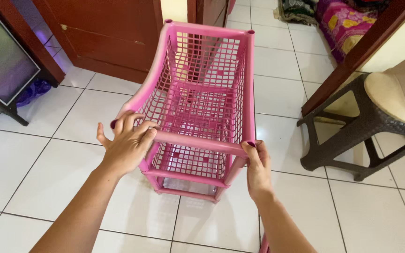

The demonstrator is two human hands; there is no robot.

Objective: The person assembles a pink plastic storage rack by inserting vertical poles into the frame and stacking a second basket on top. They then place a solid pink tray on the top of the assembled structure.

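Hands (127,143) (257,166) gripping pink rack (202,98), prob. tilted

Pink rack (202,93) — smooth moulded plastic (slightly glossy), glossy white floor tiles (48,159), dark woven-textured plastic stool (352,131).

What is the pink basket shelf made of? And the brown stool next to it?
The pink rack looks like moulded plastic: smooth, slightly glossy tubes and a thin, even grid. The brown stool seems to be plastic too, with a woven, rattan-like pattern and a matte finish.
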